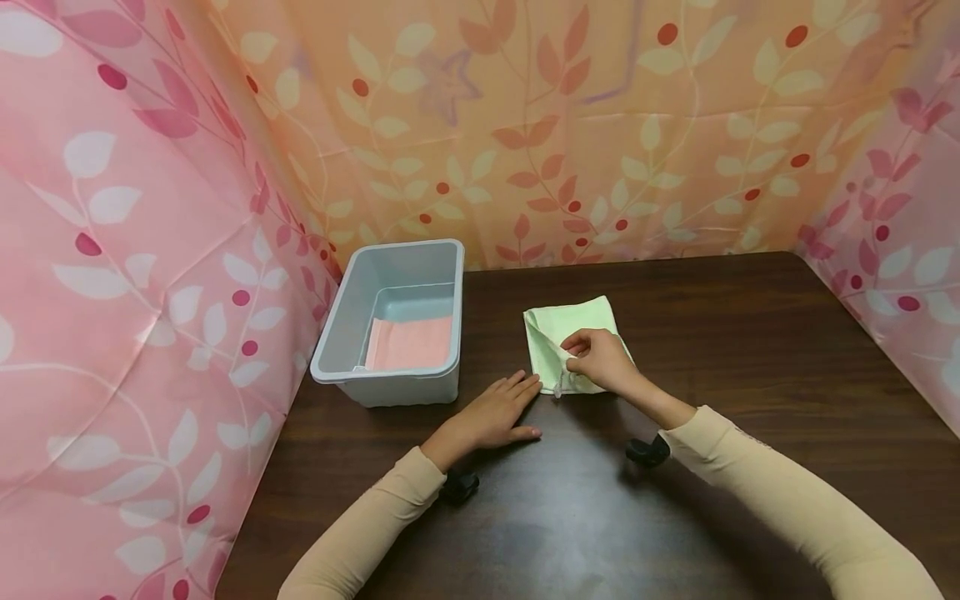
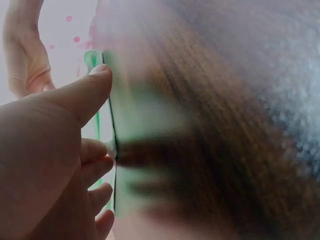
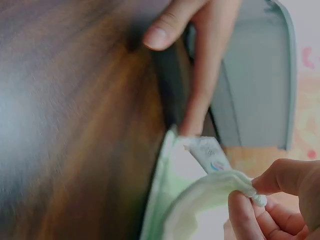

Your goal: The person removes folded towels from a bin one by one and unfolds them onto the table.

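A pale green folded cloth (image 1: 562, 333) lies on the dark wooden table (image 1: 750, 350), just right of a grey plastic bin (image 1: 352, 317). My right hand (image 1: 600, 360) pinches a lifted fold of the cloth (image 3: 210, 195) near its front edge, beside a white label (image 3: 207, 152). My left hand (image 1: 495, 412) lies flat on the table with straight fingers, its fingertips (image 1: 528, 383) at the cloth's front left corner. In the left wrist view the left hand (image 2: 55, 150) fills the left side, with the green cloth edge (image 2: 102, 125) past the thumb.
A folded pink cloth (image 1: 411, 343) lies inside the grey bin (image 3: 260, 75). Leaf-patterned fabric walls (image 1: 150, 250) close in the table at left, back and right. Bare tabletop spreads to the right and toward the front.
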Available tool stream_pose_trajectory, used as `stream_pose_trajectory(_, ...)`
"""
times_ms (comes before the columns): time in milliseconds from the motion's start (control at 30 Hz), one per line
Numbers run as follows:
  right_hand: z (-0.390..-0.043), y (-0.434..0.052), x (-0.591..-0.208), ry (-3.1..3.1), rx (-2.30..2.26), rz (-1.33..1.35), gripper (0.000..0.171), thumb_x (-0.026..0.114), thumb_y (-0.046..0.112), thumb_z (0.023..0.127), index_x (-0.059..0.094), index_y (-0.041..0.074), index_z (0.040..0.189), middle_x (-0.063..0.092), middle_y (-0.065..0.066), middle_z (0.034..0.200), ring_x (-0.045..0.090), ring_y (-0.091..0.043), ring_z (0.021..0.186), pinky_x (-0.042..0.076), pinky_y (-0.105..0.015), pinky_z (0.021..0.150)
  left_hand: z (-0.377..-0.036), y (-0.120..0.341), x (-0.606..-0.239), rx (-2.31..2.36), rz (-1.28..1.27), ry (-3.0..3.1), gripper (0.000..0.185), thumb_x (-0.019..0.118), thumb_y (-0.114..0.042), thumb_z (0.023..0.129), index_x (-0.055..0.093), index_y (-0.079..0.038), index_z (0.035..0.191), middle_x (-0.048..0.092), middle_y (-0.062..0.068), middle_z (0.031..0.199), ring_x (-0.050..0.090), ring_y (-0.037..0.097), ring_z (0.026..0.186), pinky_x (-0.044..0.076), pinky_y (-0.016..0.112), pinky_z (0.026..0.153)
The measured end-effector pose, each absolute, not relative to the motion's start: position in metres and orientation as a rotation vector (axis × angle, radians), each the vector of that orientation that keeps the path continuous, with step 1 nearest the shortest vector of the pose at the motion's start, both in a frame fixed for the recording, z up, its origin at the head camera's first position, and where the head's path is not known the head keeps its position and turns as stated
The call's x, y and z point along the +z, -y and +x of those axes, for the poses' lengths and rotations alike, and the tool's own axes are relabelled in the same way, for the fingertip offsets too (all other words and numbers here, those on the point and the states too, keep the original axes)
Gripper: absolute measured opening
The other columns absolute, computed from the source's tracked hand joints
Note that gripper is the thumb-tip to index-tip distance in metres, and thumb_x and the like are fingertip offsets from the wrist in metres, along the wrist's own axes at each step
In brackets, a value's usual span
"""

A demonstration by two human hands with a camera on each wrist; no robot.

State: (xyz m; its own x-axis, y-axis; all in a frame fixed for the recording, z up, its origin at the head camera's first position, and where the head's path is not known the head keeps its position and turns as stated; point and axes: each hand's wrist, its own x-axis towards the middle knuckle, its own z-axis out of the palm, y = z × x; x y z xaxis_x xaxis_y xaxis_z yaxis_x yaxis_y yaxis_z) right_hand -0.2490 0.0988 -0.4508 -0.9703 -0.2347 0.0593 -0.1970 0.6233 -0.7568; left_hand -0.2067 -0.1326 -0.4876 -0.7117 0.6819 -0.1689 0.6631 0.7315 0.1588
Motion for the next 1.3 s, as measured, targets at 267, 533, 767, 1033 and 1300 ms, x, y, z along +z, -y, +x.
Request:
stream_pose_trajectory(267,-0.251,-0.14,-0.438,-2.588,-1.519,-0.205,0.032,0.069,0.006,0.086,0.067,-0.004,0.117,0.07,-0.018,0.098,0.068,-0.006,0.07,0.061,-0.036,0.071,-0.208,0.132,-0.486,0.122,1.084,-2.716,0.078,0.052,-0.055,0.098,0.025,-0.013,0.158,0.024,0.004,0.166,0.018,0.028,0.156,0.023,0.044,0.125)
stream_pose_trajectory(533,-0.248,-0.183,-0.437,-2.483,-1.707,-0.101,0.041,0.068,0.01,0.092,0.058,-0.01,0.127,0.069,0.011,0.087,0.065,0.004,0.074,0.06,-0.027,0.073,-0.207,0.13,-0.483,0.123,1.077,-2.726,0.08,0.052,-0.055,0.097,0.024,-0.012,0.158,0.023,0.004,0.167,0.017,0.027,0.156,0.023,0.044,0.125)
stream_pose_trajectory(767,-0.244,-0.218,-0.442,-2.496,-1.818,-0.047,0.042,0.068,0.012,0.093,0.056,-0.011,0.126,0.068,0.024,0.081,0.065,0.006,0.075,0.058,-0.02,0.071,-0.208,0.126,-0.48,0.116,1.047,-2.719,0.079,0.051,-0.056,0.098,0.024,-0.013,0.158,0.022,0.003,0.167,0.016,0.027,0.156,0.022,0.044,0.126)
stream_pose_trajectory(1033,-0.236,-0.252,-0.444,-2.498,-1.916,0.05,0.026,0.071,0.012,0.091,0.064,0.002,0.115,0.07,0.021,0.081,0.066,0.005,0.075,0.057,-0.016,0.068,-0.209,0.13,-0.48,0.156,1.019,-2.711,0.079,0.051,-0.055,0.098,0.023,-0.013,0.159,0.021,0.002,0.167,0.015,0.027,0.156,0.021,0.045,0.126)
stream_pose_trajectory(1300,-0.225,-0.291,-0.46,-2.447,-1.993,0.144,0.017,0.072,0.01,0.09,0.071,0.02,0.103,0.072,0.02,0.079,0.067,0.004,0.071,0.056,-0.016,0.065,-0.208,0.135,-0.483,0.151,0.998,-2.713,0.078,0.05,-0.055,0.098,0.023,-0.014,0.159,0.02,0.002,0.167,0.014,0.026,0.157,0.02,0.044,0.126)
